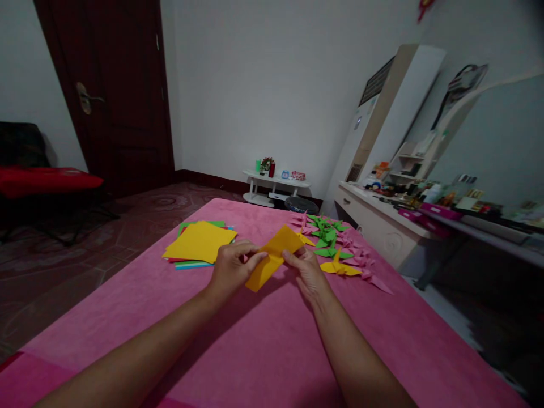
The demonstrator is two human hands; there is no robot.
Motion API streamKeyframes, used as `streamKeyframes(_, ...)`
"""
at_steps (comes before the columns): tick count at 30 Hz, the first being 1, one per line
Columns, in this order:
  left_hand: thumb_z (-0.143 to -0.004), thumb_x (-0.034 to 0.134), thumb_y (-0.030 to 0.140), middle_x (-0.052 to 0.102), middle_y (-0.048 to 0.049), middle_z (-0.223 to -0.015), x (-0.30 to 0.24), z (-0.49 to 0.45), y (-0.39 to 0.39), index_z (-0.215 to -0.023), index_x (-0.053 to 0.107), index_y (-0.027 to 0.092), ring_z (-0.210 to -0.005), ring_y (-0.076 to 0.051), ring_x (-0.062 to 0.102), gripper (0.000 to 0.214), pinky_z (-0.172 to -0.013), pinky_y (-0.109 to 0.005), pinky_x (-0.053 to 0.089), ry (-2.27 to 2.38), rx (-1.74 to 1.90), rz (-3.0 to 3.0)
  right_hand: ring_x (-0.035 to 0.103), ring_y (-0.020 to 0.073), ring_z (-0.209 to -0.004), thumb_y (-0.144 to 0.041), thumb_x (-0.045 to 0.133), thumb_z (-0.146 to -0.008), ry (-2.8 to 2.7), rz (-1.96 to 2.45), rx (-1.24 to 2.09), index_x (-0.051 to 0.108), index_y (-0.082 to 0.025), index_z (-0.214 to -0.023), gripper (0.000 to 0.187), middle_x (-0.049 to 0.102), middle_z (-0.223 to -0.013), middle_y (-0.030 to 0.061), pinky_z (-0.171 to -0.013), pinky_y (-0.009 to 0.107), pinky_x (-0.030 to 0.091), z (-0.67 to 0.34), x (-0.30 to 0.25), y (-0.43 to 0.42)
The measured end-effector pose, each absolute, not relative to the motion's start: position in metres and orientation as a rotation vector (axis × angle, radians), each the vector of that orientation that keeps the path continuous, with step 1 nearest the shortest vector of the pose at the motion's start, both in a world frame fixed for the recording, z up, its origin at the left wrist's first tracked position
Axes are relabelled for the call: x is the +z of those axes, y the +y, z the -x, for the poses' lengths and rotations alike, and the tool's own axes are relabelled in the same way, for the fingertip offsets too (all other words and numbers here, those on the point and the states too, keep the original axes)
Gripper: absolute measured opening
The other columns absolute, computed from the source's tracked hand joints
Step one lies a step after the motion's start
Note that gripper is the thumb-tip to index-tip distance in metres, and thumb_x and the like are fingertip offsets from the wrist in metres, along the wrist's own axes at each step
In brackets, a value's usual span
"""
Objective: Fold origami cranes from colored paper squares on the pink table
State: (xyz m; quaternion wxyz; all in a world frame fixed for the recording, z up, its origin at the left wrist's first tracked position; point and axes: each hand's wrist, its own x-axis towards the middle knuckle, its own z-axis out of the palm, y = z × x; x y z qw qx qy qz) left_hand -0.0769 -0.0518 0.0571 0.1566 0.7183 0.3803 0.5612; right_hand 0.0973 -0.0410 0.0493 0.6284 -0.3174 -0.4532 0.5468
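A: Layout, big to small?
B: The table (263, 351) under a pink cloth fills the lower view. There's a dark door (114, 96) far left and a cluttered dresser (378, 226) off the right edge. Neither is in play.
A: On the cloth?
B: A paper stack (198, 242) sits far left of the work area, topped in yellow, with green, red and blue edges showing underneath. It's fanned, not squared, likely so a top leaf lifts off with one hand.
A: Right side?
B: There are folded paper figures (327, 235), green and pink, plus a yellow figure (340, 267) nearest the right hand (309, 275). They're loosely heaped, well apart from the stack. It reads as flat stock on one side and folded pieces on the other, with the middle left free for the hands.
A: Work piece?
B: The yellow sheet (278, 252) is between both hands at centre, raised just off the cloth, its far edge tilted up and away. It looks doubled over, but the layer count can't be confirmed.
A: Grip?
B: On the left hand (232, 271), thumb and fingers pinch the sheet's left edge. The right hand's fingertips pinch the right edge, lower down. Both hands are clamped on the paper, no finger loose. The opposed pinches hold it taut, probably so a crease runs straight.
A: Forearms?
B: Both are bare and over the cloth. Whether they touch it can't be told.
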Motion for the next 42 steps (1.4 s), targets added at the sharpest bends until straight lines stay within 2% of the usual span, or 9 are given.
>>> streamKeyframes(3, -0.079, 0.060, 0.021, 0.066, -0.0023, -0.068, 0.059, 0.078, -0.056, -0.075, 0.069, 0.017, -0.058, -0.010, 0.054, 0.010, -0.056, -0.021, 0.040, 1.053, 1.715, -2.320, 0.060, 0.0140, -0.073, -0.018, 0.079, -0.053, -1.065, 0.712, 1.150, 0.067, -0.022, -0.087, 0.035, 0.067, -0.081, -0.0011, -0.070, 0.026, 0.047, -0.099, 0.054, -0.041)
streamKeyframes(6, -0.081, 0.058, 0.020, 0.065, -0.0023, -0.069, 0.059, 0.079, -0.058, -0.079, 0.067, 0.017, -0.061, -0.010, 0.056, 0.009, -0.059, -0.021, 0.041, 1.011, 1.740, -2.441, 0.058, 0.0143, -0.085, -0.014, 0.077, -0.055, -1.113, 0.641, 1.003, 0.063, -0.026, -0.095, 0.044, 0.064, -0.100, -0.0009, -0.075, 0.025, 0.046, -0.101, 0.064, -0.044)
streamKeyframes(11, -0.082, 0.057, 0.020, 0.065, -0.0021, -0.069, 0.060, 0.080, -0.057, -0.079, 0.066, 0.018, -0.061, -0.010, 0.057, 0.010, -0.059, -0.020, 0.041, 1.039, 1.727, -2.459, 0.053, 0.0195, -0.106, -0.018, 0.075, -0.059, -1.209, 0.573, 0.842, 0.063, -0.023, -0.082, 0.026, 0.058, -0.118, 0.0023, -0.091, 0.033, 0.041, -0.103, 0.082, -0.051)
streamKeyframes(14, -0.083, 0.055, 0.022, 0.065, -0.0029, -0.070, 0.061, 0.080, -0.058, -0.078, 0.067, 0.018, -0.061, -0.011, 0.056, 0.013, -0.060, -0.021, 0.041, 1.081, 1.660, -2.447, 0.053, 0.0208, -0.107, -0.023, 0.073, -0.064, -1.253, 0.638, 0.794, 0.066, -0.023, -0.076, 0.014, 0.062, -0.111, 0.0031, -0.090, 0.034, 0.041, -0.103, 0.088, -0.056)
streamKeyframes(18, -0.082, 0.056, 0.025, 0.064, -0.0022, -0.067, 0.062, 0.078, -0.059, -0.077, 0.068, 0.019, -0.058, -0.011, 0.054, 0.014, -0.057, -0.021, 0.040, 1.126, 1.597, -2.382, 0.058, 0.0186, -0.088, -0.027, 0.072, -0.064, -1.229, 0.727, 0.785, 0.067, -0.022, -0.068, 0.008, 0.066, -0.088, 0.0021, -0.079, 0.031, 0.045, -0.101, 0.088, -0.056)
streamKeyframes(20, -0.080, 0.059, 0.025, 0.064, -0.0011, -0.065, 0.061, 0.076, -0.059, -0.085, 0.069, 0.019, -0.055, -0.010, 0.052, 0.013, -0.055, -0.020, 0.040, 1.136, 1.596, -2.297, 0.058, 0.0167, -0.079, -0.028, 0.073, -0.063, -1.201, 0.742, 0.808, 0.068, -0.021, -0.068, 0.009, 0.066, -0.081, 0.0012, -0.075, 0.029, 0.046, -0.100, 0.085, -0.055)
streamKeyframes(23, -0.077, 0.061, 0.021, 0.062, 0.0008, -0.065, 0.060, 0.073, -0.059, -0.105, 0.065, 0.019, -0.053, -0.008, 0.050, 0.029, -0.052, -0.018, 0.039, 1.094, 1.580, -2.160, 0.057, 0.0142, -0.070, -0.027, 0.074, -0.062, -1.142, 0.738, 0.872, 0.070, -0.021, -0.070, 0.011, 0.066, -0.075, 0.0002, -0.070, 0.027, 0.045, -0.101, 0.081, -0.052)
streamKeyframes(32, -0.074, 0.065, 0.022, 0.060, 0.0014, -0.064, 0.059, 0.069, -0.058, -0.110, 0.063, 0.019, -0.053, -0.008, 0.050, 0.036, -0.051, -0.017, 0.039, 1.043, 1.495, -2.004, 0.056, 0.0121, -0.062, -0.024, 0.076, -0.059, -1.018, 0.746, 1.008, 0.070, -0.018, -0.067, 0.012, 0.066, -0.069, 0.0003, -0.063, 0.025, 0.045, -0.104, 0.077, -0.049)
streamKeyframes(42, -0.068, 0.069, 0.025, 0.060, 0.0006, -0.064, 0.057, 0.072, -0.052, -0.107, 0.065, 0.019, -0.055, -0.010, 0.053, 0.039, -0.052, -0.019, 0.041, 1.010, 1.455, -1.847, 0.057, 0.0117, -0.058, -0.022, 0.079, -0.053, -0.937, 0.782, 0.976, 0.060, -0.018, -0.057, 0.020, 0.064, -0.064, -0.0010, -0.058, 0.024, 0.048, -0.107, 0.076, -0.045)
